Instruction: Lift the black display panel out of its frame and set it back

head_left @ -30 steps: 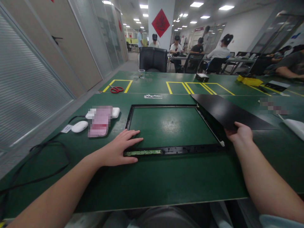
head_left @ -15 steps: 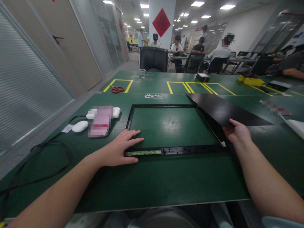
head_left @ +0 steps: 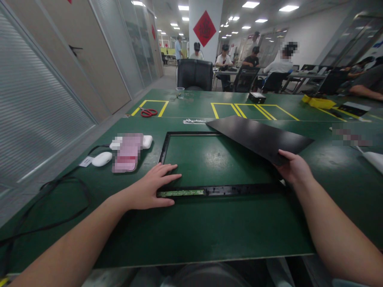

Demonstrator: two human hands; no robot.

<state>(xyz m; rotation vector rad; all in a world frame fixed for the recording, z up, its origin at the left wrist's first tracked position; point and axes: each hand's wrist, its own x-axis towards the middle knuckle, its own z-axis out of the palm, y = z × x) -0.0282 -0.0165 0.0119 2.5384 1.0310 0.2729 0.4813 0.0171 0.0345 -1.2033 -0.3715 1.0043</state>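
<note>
A black rectangular frame [head_left: 239, 189] lies flat on the green table, with a green circuit strip [head_left: 182, 193] along the left part of its near edge. My left hand [head_left: 155, 185] rests over the frame's near left corner, fingers spread and holding nothing. In my right hand [head_left: 295, 169] is the near edge of a thin black panel [head_left: 260, 135], pinched between thumb and fingers. The panel tilts above the frame's right half and hides its right side and far right corner.
Left of the frame lie a pink phone [head_left: 128, 153], a white mouse [head_left: 102, 159] and a black cable [head_left: 60, 217]. Red-handled scissors [head_left: 149, 113], white scraps [head_left: 194, 121] and a plastic cup [head_left: 180, 93] are farther back. A yellow object [head_left: 318, 101] sits at the far right. People sit beyond the table.
The black panel has moved left and lower over the frame, now covering its right side. My right hand has shifted slightly left with it. My left hand stays put.
</note>
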